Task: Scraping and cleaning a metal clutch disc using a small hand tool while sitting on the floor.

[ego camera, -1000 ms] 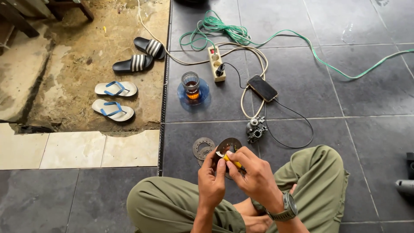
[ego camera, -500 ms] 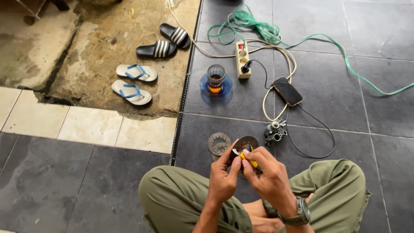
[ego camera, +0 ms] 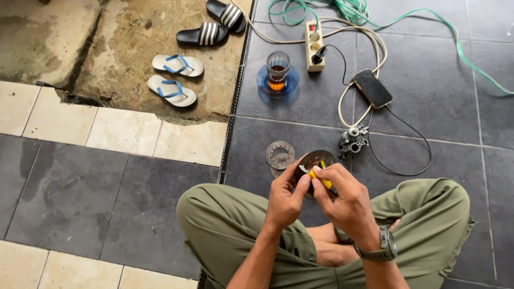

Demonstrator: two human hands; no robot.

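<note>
**Screwdriver held over a round metal plate**

Screwdriver (ego camera: 321,179), yellow-handled, is grasped in the right hand (ego camera: 345,203), its grip clenched around the handle. Just left of that grip, the left hand (ego camera: 286,198) is closed with thumb and fingertips pinched on a small part, too small to be identified. Directly beyond both grips, a round metal plate (ego camera: 316,159) is seen on the dark tiled floor (ego camera: 439,91), with a perforated disc (ego camera: 280,154) just left of it. Further right, a carburettor (ego camera: 352,140) is lain beside a looped black cable (ego camera: 417,155). A wristwatch (ego camera: 386,247) is worn below the right grip.
</note>
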